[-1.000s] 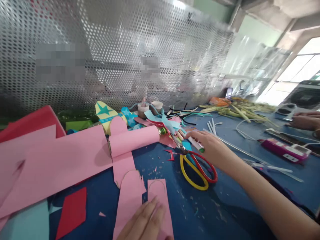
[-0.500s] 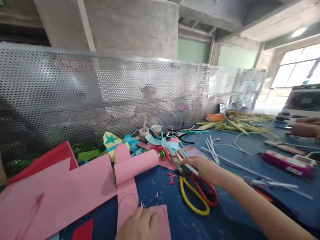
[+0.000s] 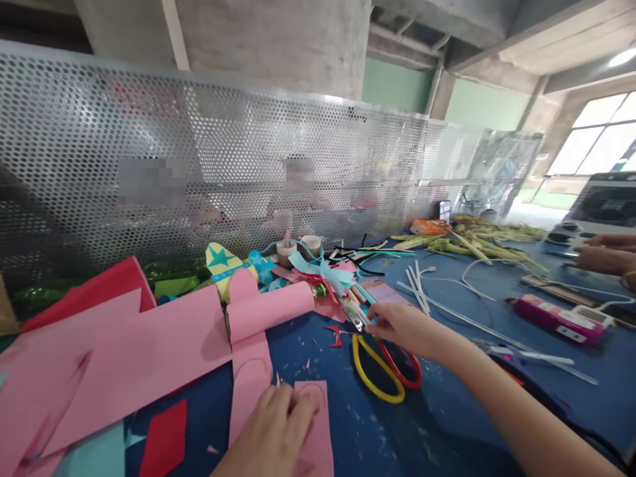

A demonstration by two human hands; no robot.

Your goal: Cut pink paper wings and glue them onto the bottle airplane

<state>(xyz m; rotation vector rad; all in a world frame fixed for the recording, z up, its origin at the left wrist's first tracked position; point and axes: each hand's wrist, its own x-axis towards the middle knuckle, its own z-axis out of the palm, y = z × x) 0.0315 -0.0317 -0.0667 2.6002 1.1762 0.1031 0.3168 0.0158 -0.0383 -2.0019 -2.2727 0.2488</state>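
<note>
My left hand (image 3: pixel 273 424), its fingers bent, holds a strip of pink paper (image 3: pixel 318 444) at the near edge. A curved line is drawn near the top of this strip. My right hand (image 3: pixel 400 326) reaches to the scissors (image 3: pixel 358 323), with thumb and fingers pinched together beside the pivot. What lies between the fingertips is hidden. The scissors lie on the blue table with their yellow and red handles toward me. Left of my left hand, another pink piece (image 3: pixel 251 377) carries a drawn curve and lies below a pink paper roll (image 3: pixel 273 311).
Large pink sheets (image 3: pixel 163 358) and red paper (image 3: pixel 163 437) cover the left side. Paper strips (image 3: pixel 322 271) and two small cups (image 3: pixel 311 244) stand behind the scissors. Clear sticks (image 3: pixel 491 334), cables and a purple box (image 3: pixel 559 319) lie right. Another person's hands (image 3: pixel 603 255) are far right.
The view has tipped downward slightly. My right hand has shifted a little, its fingertips drawing closer together by the scissors pivot. My left hand stays on the pink strip.
</note>
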